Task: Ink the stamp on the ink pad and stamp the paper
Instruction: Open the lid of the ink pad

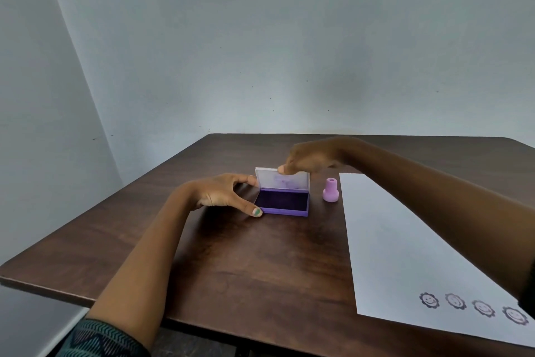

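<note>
I see the purple ink pad (282, 203) lying open near the middle of the table (231, 269), its clear lid (283, 180) upright along the 12 o'clock edge. The left hand (223, 191) grips the pad's 9 o'clock end, thumb at the near corner. The right hand (307, 158) is blurred; it seems to pinch the lid's top rim. The pink stamp (330, 190) stands at the pad's 3 o'clock, untouched, just beside the paper (405, 255), which carries four smiley prints (429, 299).

No legible text; four smiley-flower stamp marks (429, 299) on paper (390, 255).
</note>
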